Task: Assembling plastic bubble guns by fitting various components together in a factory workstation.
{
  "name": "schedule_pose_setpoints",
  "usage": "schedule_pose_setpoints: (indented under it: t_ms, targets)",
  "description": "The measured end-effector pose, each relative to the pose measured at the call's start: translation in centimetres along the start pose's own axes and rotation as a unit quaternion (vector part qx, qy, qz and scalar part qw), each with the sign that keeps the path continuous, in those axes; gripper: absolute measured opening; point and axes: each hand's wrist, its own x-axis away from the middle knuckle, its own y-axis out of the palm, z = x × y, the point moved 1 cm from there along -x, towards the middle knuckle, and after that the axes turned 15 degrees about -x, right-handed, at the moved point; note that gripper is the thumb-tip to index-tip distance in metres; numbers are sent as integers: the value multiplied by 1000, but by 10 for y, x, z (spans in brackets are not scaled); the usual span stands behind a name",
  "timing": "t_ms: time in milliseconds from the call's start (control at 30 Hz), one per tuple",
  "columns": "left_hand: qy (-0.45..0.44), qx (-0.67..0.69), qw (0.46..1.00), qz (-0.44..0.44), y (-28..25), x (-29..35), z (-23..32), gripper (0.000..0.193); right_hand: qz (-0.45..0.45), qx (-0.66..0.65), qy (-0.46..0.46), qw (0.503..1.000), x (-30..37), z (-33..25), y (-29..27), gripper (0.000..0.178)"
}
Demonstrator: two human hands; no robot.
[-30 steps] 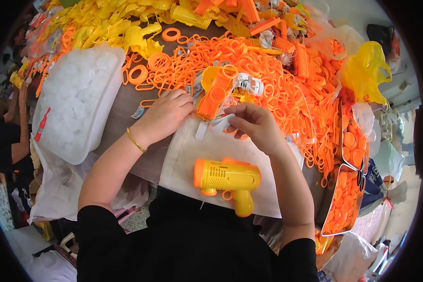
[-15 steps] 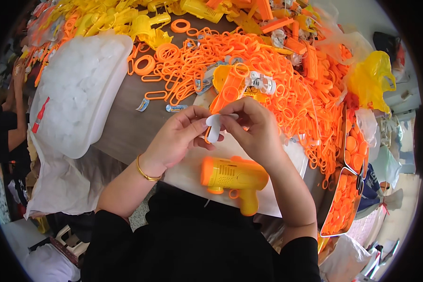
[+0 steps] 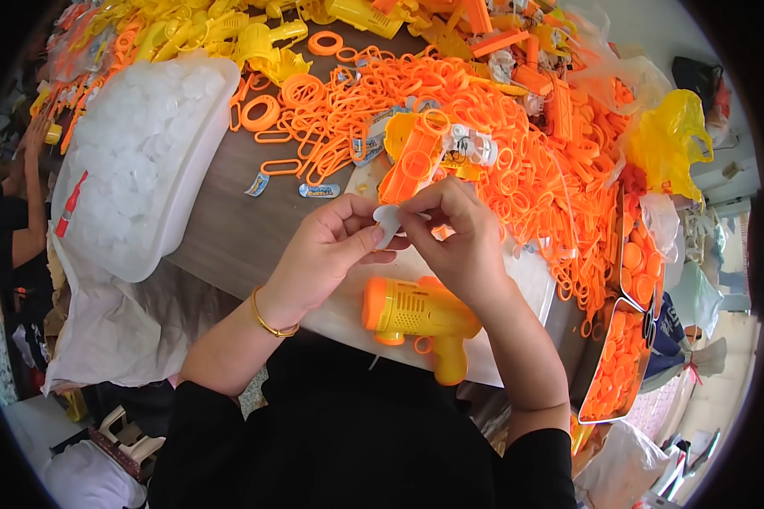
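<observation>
My left hand (image 3: 331,242) pinches a small pale, rounded, thin piece (image 3: 387,222) between thumb and fingers. At its right edge my right hand (image 3: 458,237) has thumb and forefinger pressed together on the same piece; what lies beneath is hidden by the fingers. Below both hands, a yellow and orange toy bubble gun (image 3: 420,316) lies on its side on a white board (image 3: 339,318). Just beyond my fingers rests an opened toy gun half (image 3: 416,157) with orange parts and a clear and white mechanism (image 3: 471,146).
Orange rings and loops (image 3: 458,93) heap at the back and right. A translucent tub (image 3: 144,136) of clear discs stands left, with a red tube (image 3: 72,204) on it. Blue labels (image 3: 318,191) lie nearby. Orange discs fill a tray (image 3: 613,369) at right. Another person's arm (image 3: 32,178) shows far left.
The pale piece has turned between my fingers, and the orange edge seen beneath it is now hidden. My hands stay nearly in place. The other person's hand now has something yellow by it.
</observation>
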Motion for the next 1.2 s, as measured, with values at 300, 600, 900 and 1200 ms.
schedule_pose_setpoints:
  t_ms: [300,600,900,1200]
  targets:
    - [236,-647,718,103,-8,2,-18,25,42,-126,200,971,24,36,-30,10]
    - [212,-752,570,254,-71,-38,0,15,0,-37,171,985,37,39,-37,21]
    - [186,-560,789,171,-44,-29,11,9,-19,-69,89,993,15,0,-25,7]
    - [44,-86,990,-103,-20,-8,9,18,-44,-99,127,986,-8,-5,-11,10]
